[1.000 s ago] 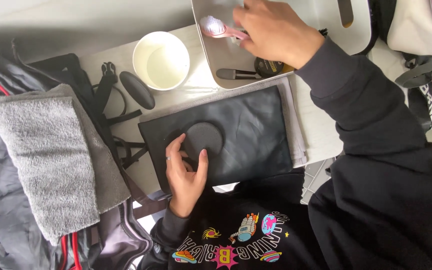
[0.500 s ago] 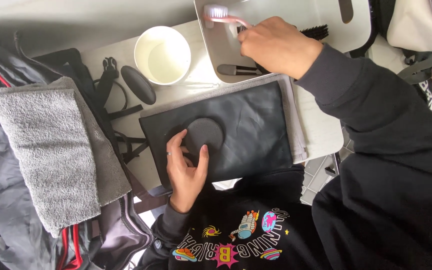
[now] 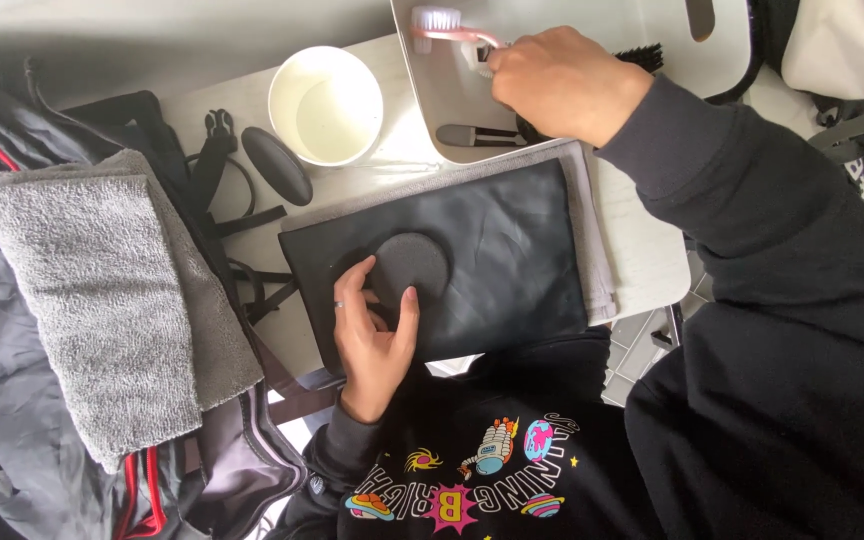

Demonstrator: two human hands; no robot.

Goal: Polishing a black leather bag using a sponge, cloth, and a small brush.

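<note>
A folded grey towel (image 3: 102, 300) lay unused at the left. Your left hand (image 3: 377, 335) rested with fingers spread, flat on a round dark sponge (image 3: 409, 262) atop the black pouch (image 3: 452, 265), gripping nothing. Your right hand (image 3: 552, 85) had closed on a pink brush (image 3: 447, 28) over the white tray (image 3: 432, 90).

Left hand (image 3: 377, 335) resting flat on black pouch (image 3: 472, 260), fingers (image 3: 352, 285) touching round grey pad (image 3: 409, 265). Right hand (image 3: 557, 85) gripping pink brush (image 3: 447, 28) over white tray (image 3: 452, 100). White cup (image 3: 325, 105) standing beside tray on table (image 3: 642, 250).
</note>
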